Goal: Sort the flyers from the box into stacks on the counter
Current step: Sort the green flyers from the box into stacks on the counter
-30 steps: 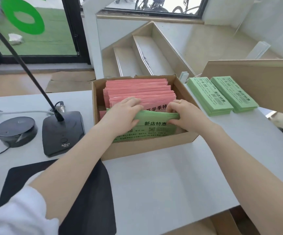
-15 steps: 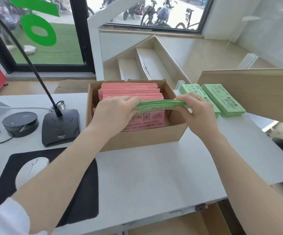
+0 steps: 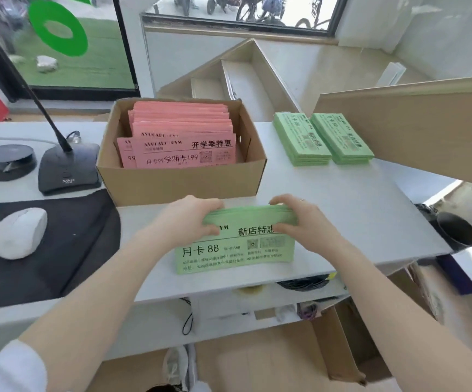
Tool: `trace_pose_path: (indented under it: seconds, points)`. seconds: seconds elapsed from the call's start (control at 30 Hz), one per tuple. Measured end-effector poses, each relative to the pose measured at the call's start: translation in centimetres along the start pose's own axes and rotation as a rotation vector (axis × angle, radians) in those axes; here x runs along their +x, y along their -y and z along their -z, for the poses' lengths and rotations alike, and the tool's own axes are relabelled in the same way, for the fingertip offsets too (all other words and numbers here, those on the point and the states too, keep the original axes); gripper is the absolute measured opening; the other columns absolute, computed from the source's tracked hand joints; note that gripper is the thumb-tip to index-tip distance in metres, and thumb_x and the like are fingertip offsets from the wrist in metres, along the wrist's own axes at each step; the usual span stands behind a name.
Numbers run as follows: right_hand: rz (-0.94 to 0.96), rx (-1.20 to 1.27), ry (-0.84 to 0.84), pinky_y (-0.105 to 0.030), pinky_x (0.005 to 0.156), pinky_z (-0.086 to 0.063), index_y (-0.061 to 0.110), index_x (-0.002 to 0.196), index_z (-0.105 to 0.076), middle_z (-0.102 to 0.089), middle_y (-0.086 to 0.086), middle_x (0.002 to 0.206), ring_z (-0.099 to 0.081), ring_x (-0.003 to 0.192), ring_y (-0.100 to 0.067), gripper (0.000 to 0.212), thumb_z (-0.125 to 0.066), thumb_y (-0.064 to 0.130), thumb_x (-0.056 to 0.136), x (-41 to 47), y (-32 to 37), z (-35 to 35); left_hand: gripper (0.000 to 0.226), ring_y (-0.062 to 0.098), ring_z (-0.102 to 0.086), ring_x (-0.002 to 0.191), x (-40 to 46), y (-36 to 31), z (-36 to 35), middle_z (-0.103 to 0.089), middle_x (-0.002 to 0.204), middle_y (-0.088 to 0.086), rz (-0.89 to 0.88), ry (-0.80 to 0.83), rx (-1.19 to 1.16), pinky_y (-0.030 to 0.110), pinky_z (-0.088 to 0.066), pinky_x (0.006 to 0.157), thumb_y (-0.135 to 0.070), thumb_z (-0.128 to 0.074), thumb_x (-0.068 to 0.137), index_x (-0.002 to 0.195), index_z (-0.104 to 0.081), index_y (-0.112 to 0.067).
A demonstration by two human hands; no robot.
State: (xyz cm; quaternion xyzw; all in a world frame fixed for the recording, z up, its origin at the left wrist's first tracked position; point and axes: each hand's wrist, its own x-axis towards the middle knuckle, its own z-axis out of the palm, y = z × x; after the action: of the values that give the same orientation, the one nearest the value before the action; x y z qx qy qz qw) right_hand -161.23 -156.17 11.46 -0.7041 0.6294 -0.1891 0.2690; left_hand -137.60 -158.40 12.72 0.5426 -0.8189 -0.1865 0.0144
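Note:
A bundle of green flyers (image 3: 235,251) stands on its long edge on the white counter (image 3: 356,210), in front of the cardboard box (image 3: 184,179). My left hand (image 3: 185,219) grips the bundle's upper left corner. My right hand (image 3: 304,219) grips its upper right corner. Inside the box lie only pink flyers (image 3: 184,137), leaning towards the back. Two stacks of green flyers (image 3: 324,138) lie flat side by side on the counter, right of the box.
Left of the box stand a gooseneck microphone base (image 3: 68,168) and a round black device (image 3: 7,161). A white mouse (image 3: 18,233) rests on a black mat (image 3: 68,244). A wooden board (image 3: 416,128) overhangs the counter's right side. The counter's front edge runs just below the bundle.
Both hands lifted the green bundle out of the box and brought it towards me, down onto the counter in front of the box. Only pink flyers now show in the box.

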Motion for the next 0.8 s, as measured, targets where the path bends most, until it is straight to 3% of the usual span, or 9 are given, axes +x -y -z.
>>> trace_pose_path:
  seconds: [0.1, 0.17, 0.23, 0.37, 0.8]
  points:
    - [0.094, -0.182, -0.061, -0.027, 0.092, -0.039, 0.024, 0.131, -0.047, -0.044, -0.002, 0.126, -0.047, 0.112, -0.019, 0.057, -0.069, 0.015, 0.079, 0.8, -0.9, -1.3, 0.060, 0.020, -0.044, 0.117, 0.6, 0.6, -1.2, -0.051, 0.127, -0.001, -0.015, -0.127, 0.200, 0.032, -0.037, 0.091, -0.042, -0.057, 0.087, 0.139, -0.031, -0.032]
    - [0.081, -0.325, 0.063, -0.030, 0.105, -0.030, 0.025, 0.133, -0.046, -0.030, -0.005, 0.144, -0.033, 0.129, -0.024, 0.064, -0.073, 0.029, 0.075, 1.4, -1.6, -2.0, 0.074, 0.022, -0.029, 0.130, 0.8, 1.0, -2.0, -0.036, 0.140, 0.001, 0.009, -0.089, 0.300, 0.037, -0.027, 0.104, -0.047, -0.060, 0.083, 0.144, -0.023, -0.029]
    - [0.059, -0.413, 0.186, -0.032, 0.109, -0.024, 0.024, 0.131, -0.047, -0.021, -0.004, 0.150, -0.021, 0.135, -0.025, 0.067, -0.074, 0.042, 0.072, 1.9, -1.9, -2.4, 0.081, 0.022, -0.022, 0.136, 0.6, 1.3, -3.1, -0.029, 0.147, 0.001, 0.044, 0.030, 0.278, 0.039, -0.021, 0.109, -0.053, -0.063, 0.078, 0.143, -0.026, -0.023]
    - [0.088, -0.528, 0.298, -0.035, 0.102, -0.032, 0.019, 0.136, -0.039, -0.035, -0.004, 0.139, -0.030, 0.126, -0.026, 0.079, -0.070, 0.052, 0.072, 2.5, -1.6, -2.0, 0.075, 0.019, -0.031, 0.132, 0.5, 1.9, -3.6, -0.034, 0.145, -0.003, 0.059, 0.114, 0.177, 0.034, -0.028, 0.106, -0.055, -0.062, 0.077, 0.139, -0.035, -0.021]
    - [-0.039, -0.541, 0.308, -0.034, 0.093, -0.034, 0.016, 0.125, -0.036, -0.038, -0.003, 0.119, -0.033, 0.113, -0.022, 0.091, -0.080, 0.054, 0.055, 1.8, -0.5, -2.3, 0.092, 0.024, -0.034, 0.120, 0.7, -0.6, -3.3, -0.039, 0.127, 0.006, 0.057, 0.113, 0.374, 0.034, -0.031, 0.100, -0.057, -0.076, 0.058, 0.126, -0.036, -0.010]
